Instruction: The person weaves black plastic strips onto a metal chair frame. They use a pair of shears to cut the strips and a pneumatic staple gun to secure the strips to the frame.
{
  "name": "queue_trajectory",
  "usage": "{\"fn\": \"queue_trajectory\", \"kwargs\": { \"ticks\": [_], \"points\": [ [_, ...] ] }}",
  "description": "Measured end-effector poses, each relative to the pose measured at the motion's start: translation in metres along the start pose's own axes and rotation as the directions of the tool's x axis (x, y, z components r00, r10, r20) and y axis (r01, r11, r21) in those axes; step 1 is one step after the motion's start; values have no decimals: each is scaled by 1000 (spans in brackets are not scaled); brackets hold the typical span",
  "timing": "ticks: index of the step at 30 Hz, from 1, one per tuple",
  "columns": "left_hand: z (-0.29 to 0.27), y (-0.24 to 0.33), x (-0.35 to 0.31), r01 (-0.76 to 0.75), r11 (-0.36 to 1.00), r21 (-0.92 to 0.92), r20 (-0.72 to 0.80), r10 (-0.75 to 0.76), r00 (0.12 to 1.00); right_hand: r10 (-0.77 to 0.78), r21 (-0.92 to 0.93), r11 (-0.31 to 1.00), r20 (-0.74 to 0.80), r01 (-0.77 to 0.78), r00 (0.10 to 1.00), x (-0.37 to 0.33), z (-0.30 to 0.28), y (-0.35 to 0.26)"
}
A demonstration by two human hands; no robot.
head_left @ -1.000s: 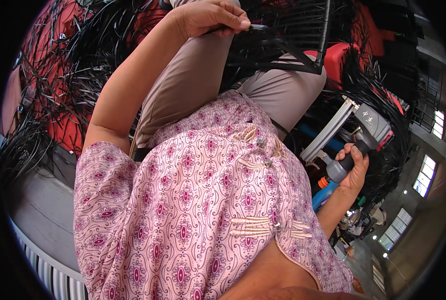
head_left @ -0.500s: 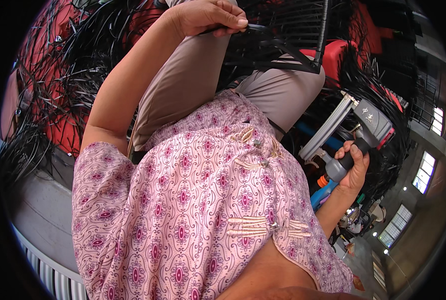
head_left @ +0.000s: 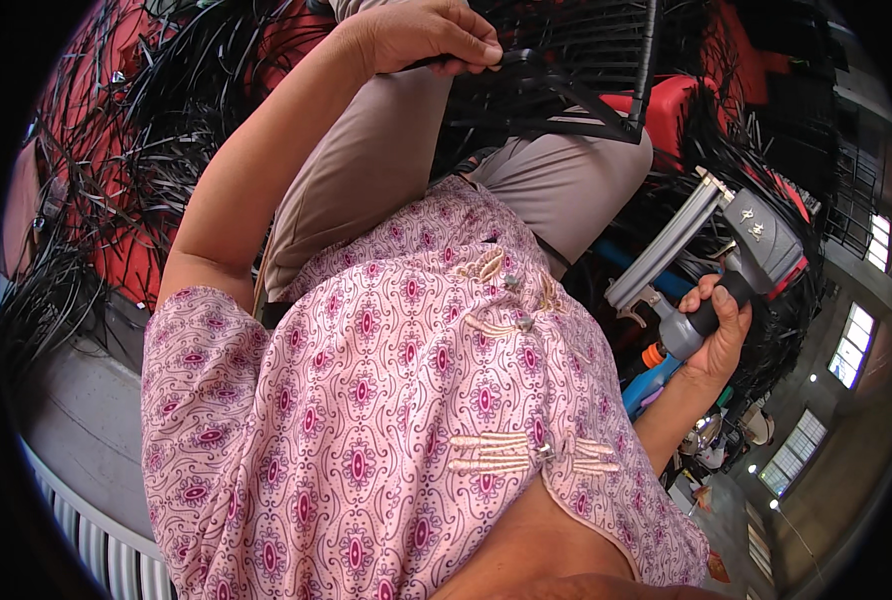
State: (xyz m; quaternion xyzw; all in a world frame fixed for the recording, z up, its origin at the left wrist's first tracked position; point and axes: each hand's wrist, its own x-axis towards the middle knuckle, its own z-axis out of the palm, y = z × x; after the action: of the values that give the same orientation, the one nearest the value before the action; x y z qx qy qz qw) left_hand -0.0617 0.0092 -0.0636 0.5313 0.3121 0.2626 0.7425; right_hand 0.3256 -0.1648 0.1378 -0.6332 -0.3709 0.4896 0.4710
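The left hand pinches 1 black strip; the right hand clasps a staple gun — a slack pinch might let the strip slip.

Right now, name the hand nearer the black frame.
Left: the left hand is at the left edge of the black frame; the right hand grips a tool farther right.

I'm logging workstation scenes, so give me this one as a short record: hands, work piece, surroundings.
Left hand: pinches a thin black piece between thumb and fingers
Right hand: grips a grey nail or staple gun by its dark handle
Work piece: black frame, overlapping the right knee in view; contact unclear
Left surroundings: loose black strips over red material
Right background: windows
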Motion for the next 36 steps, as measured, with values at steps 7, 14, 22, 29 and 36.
{"fn": "queue_trajectory", "kwargs": {
  "ticks": [7,14,22,29,36],
  "points": [
    [33,11,17,-17,999,42,-87,21,996,-72,-55,996,13,72,997,16,10,-31],
    [76,37,31,39,999,31,-144,-34,989,-95,-212,971,72,108,993,22,41,-75],
    [105,27,33,-59,967,-249,11,64,998,38,-423,906,63,-8,997,58,56,-77],
    [116,40,27,-54,974,-222,44,65,997,171,-668,738,52,-93,984,67,59,-89],
    [118,41,26,-95,982,-165,46,104,994,179,-764,642,79,-55,981,77,57,-84]
  ]
}}
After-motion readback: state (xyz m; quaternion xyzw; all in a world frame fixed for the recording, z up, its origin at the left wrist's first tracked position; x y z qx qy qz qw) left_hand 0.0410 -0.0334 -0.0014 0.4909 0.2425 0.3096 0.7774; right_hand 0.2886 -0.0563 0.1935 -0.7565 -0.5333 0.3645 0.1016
